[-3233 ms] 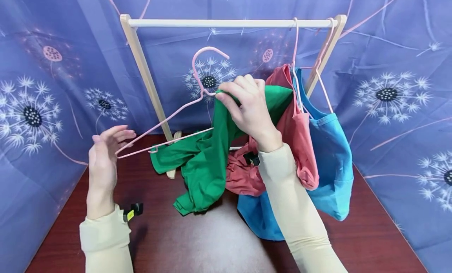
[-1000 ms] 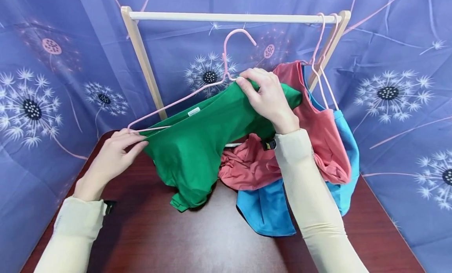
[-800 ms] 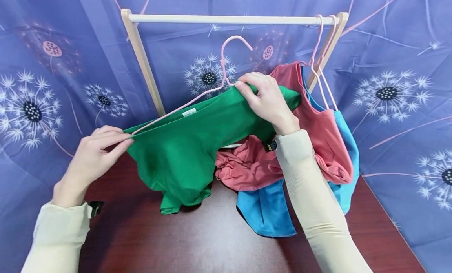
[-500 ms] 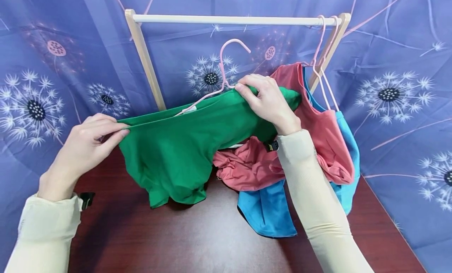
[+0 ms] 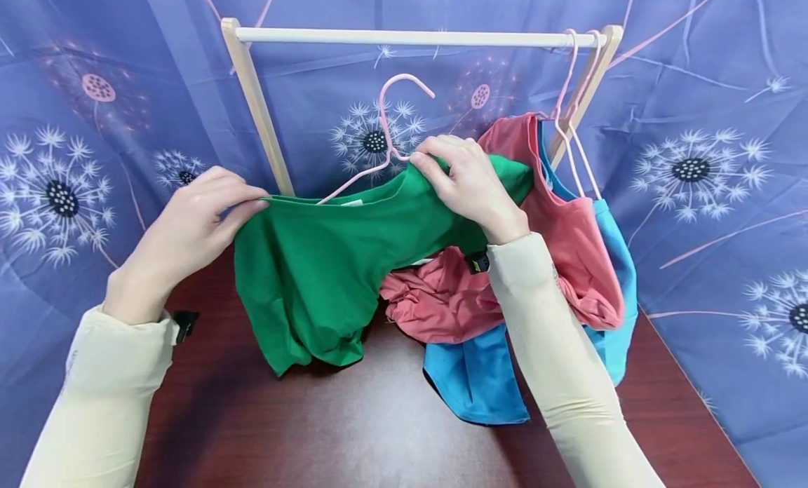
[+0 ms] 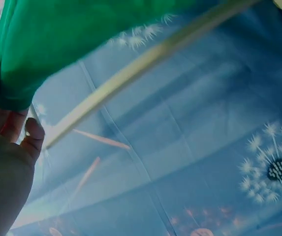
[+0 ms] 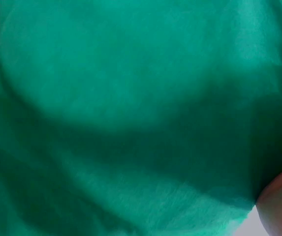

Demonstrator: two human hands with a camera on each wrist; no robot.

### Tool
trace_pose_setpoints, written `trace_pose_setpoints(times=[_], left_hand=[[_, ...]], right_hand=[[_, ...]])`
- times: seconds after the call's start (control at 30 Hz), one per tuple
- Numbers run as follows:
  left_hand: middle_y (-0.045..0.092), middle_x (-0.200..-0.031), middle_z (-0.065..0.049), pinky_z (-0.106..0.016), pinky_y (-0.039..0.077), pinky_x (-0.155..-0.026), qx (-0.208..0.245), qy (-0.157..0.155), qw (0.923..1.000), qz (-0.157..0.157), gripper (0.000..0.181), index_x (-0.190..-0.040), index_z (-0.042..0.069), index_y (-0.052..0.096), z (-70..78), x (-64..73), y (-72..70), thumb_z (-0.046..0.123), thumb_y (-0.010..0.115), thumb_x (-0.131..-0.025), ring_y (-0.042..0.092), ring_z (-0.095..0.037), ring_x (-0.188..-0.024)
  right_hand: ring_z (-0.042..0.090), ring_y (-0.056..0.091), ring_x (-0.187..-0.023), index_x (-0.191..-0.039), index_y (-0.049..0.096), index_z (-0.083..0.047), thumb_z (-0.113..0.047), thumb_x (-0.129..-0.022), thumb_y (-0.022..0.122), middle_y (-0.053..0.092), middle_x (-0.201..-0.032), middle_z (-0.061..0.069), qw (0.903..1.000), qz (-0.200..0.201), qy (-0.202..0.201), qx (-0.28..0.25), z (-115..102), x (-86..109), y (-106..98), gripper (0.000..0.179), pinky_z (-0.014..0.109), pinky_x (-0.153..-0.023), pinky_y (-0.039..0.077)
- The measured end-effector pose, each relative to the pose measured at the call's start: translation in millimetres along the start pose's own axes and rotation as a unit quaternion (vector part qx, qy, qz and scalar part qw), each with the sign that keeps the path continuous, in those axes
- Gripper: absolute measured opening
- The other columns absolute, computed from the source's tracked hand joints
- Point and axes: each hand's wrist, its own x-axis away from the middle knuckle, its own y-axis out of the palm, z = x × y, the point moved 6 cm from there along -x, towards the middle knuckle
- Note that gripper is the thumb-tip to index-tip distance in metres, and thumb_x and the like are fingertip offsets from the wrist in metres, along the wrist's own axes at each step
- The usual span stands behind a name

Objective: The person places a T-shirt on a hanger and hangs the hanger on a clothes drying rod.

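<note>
A green shirt hangs between my two hands, draped over a pink hanger whose hook points up below the rack's bar. My left hand pinches the shirt's left shoulder edge between thumb and fingers; in the left wrist view the green cloth runs up from that pinch. My right hand grips the hanger's right shoulder through the cloth, close to the neck of the hook. Most of the hanger's left arm is hidden inside the shirt. Green cloth fills the right wrist view.
A wooden rack with a white bar stands at the back. At its right end, a pink-red shirt and a blue shirt hang on pink hangers, their lower parts spread on the brown table. Patterned blue fabric surrounds the table.
My left hand moved from the hanger's bare left end to the shirt's shoulder, pulling the cloth over that end, then shifted up and right. The two hanging shirts slid rightward along the bar.
</note>
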Motion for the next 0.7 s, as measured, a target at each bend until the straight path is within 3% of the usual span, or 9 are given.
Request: trace_pose_setpoints(times=[0.27,0.47,0.7], left_hand=[[0.058,-0.102,-0.017,-0.042,0.039,-0.082,0.002,0.007,0.9999,-0.009,0.019,-0.099,0.0,0.072,10.0,-15.7,21.0,-0.011,0.07,-0.083,0.051,-0.034,-0.094],[0.051,-0.098,-0.016,-0.037,0.041,-0.068,-0.025,-0.078,0.9966,-0.002,0.016,-0.105,0.005,0.074,6.6,-12.6,34.5,0.001,0.067,-0.09,0.051,-0.025,-0.077],[0.061,-0.096,-0.008,-0.036,0.04,-0.067,0.0,-0.184,0.9829,-0.018,0.034,-0.133,0.009,0.06,3.5,-3.6,46.4,0.016,0.058,-0.1,0.05,-0.02,-0.074]], right_hand=[[0.017,0.058,-0.081,-0.095,0.07,-0.007,-0.019,-0.101,0.057,0.065,-0.087,0.003,0.9998,0.008,-0.006,0.016,-7.0,-6.6,7.9,0.018,0.037,-0.074,0.04],[0.021,0.06,-0.086,-0.096,0.071,-0.008,-0.021,-0.1,0.057,0.067,-0.091,0.006,0.999,0.026,0.006,0.035,-7.7,-4.6,8.1,0.019,0.041,-0.074,0.039],[0.022,0.058,-0.082,-0.094,0.07,-0.008,-0.021,-0.1,0.059,0.066,-0.087,0.005,0.9974,0.063,0.019,0.029,-3.0,-0.4,1.9,0.018,0.04,-0.071,0.036]])
